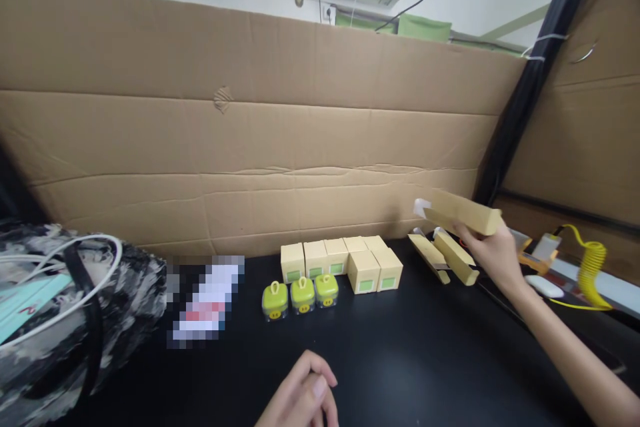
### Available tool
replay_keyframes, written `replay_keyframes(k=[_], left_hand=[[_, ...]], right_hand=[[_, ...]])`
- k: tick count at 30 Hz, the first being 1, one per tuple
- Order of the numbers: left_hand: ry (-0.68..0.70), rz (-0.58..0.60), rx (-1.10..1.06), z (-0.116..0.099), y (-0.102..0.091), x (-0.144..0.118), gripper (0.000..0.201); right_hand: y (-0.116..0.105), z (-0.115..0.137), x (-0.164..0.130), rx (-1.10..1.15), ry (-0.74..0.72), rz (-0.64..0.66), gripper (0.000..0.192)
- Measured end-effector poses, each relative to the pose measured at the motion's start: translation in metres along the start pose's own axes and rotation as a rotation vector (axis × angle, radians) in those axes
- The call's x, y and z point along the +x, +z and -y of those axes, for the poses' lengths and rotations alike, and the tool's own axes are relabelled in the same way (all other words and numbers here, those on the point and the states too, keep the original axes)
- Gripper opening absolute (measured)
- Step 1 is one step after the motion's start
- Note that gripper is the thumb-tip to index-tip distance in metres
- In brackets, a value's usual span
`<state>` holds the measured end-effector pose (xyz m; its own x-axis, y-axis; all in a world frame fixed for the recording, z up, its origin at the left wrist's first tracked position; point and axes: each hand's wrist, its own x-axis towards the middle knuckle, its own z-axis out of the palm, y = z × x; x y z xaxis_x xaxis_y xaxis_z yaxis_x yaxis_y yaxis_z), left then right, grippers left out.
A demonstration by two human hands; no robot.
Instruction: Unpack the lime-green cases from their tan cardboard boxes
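Observation:
My right hand [493,250] is raised at the right, its fingers closed around a flattened cream carton [463,210] with a pale flap at its far end. Just below it on the black table lie more flattened cartons [453,257]. My left hand [307,393] hovers over the front of the table, fingers loosely bent and apart, with nothing visible in it. Beyond it stand three small clear containers with lime-green looped lids [303,295]. Behind these, several closed cream boxes [363,272] with green labels sit in a close group.
A bundle in black-and-white wrapping [130,300] with a white cable occupies the left side. Beside it is a blurred-out white and red item [205,310]. A cardboard wall [300,140] closes off the back. At the right are a yellow coiled cord [591,273] and a white rounded device [544,286].

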<state>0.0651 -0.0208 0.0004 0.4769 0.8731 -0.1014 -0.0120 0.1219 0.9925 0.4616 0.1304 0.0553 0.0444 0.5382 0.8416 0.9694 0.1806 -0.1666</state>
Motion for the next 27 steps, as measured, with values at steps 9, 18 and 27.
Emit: replay_keyframes(k=[9,18,27], left_hand=[[0.042,0.026,0.034,-0.001,0.001,-0.001,0.056],[0.035,-0.006,0.059,0.003,0.000,0.000,0.055],[0.020,-0.021,0.065,0.000,0.004,-0.003,0.054]], right_hand=[[0.009,0.000,-0.008,-0.097,-0.167,0.431,0.023],[-0.002,0.039,-0.003,-0.008,-0.311,0.432,0.045],[-0.007,0.098,-0.028,0.234,-0.437,0.650,0.024]])
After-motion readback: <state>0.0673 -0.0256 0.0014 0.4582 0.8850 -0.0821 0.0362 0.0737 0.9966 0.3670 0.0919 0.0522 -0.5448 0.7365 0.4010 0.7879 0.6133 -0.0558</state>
